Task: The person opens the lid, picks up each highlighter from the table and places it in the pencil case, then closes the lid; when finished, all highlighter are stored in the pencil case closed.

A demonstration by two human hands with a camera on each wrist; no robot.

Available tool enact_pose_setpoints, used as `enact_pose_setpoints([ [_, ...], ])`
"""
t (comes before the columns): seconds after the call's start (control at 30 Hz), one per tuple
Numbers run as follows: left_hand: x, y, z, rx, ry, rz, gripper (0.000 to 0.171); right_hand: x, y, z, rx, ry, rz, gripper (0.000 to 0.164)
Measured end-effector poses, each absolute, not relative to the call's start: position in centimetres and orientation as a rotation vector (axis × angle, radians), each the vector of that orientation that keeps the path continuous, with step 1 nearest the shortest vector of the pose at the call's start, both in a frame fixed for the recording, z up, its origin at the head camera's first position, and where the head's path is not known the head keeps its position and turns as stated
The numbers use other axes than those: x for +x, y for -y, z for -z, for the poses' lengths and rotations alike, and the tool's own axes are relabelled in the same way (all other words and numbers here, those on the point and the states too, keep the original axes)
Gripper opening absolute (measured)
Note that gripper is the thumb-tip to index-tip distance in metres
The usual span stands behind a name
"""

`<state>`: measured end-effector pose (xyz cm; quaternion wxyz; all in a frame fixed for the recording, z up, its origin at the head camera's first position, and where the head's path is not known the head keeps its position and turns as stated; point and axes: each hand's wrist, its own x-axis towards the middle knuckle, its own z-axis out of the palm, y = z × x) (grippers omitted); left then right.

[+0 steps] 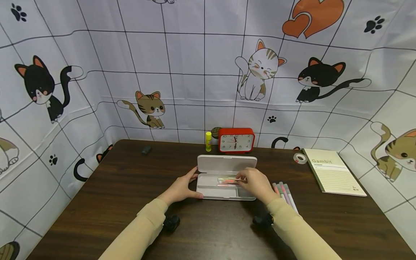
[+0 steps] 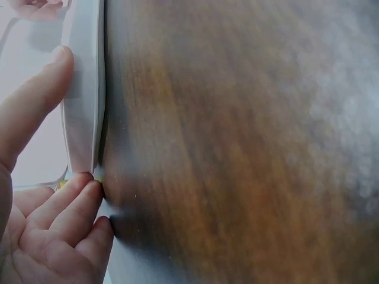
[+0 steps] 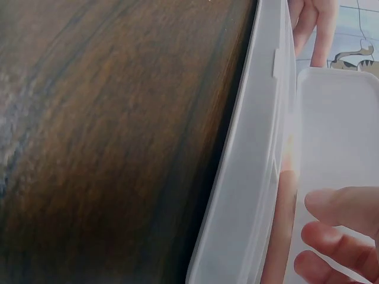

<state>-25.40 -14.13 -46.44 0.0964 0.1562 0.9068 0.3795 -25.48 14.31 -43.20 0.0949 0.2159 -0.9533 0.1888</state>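
A white pencil case (image 1: pixel 216 191) lies on the table with its lid (image 1: pixel 227 164) raised at the back. My left hand (image 1: pixel 182 186) grips its left end. The left thumb (image 2: pixel 56 71) presses the front wall, with the fingers (image 2: pixel 77 207) against the end. Over the case's right half, my right hand (image 1: pixel 255 183) pinches one end of a slim clear item with yellow-green and orange streaks (image 1: pixel 227 181); its exact kind is unclear. In the right wrist view, the right fingertips (image 3: pixel 314 234) are bunched close together above the white interior.
Several pale-capped pens (image 1: pixel 286 195) lie right of the case. Behind it stand a red clock (image 1: pixel 236 140) and a yellow glue stick (image 1: pixel 208 141). A tape roll (image 1: pixel 300 158) and notepad (image 1: pixel 334 173) are at the right. A small dark block (image 1: pixel 146 150) lies back left.
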Motion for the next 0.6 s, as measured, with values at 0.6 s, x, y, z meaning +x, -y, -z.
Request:
enact_pose_setpoints([
  [0.6, -25.3, 14.2, 46.5, 0.512, -2.673, -1.170, 0.110, -24.9, -17.0, 42.9, 0.526, 2.813, -0.632, 0.008],
])
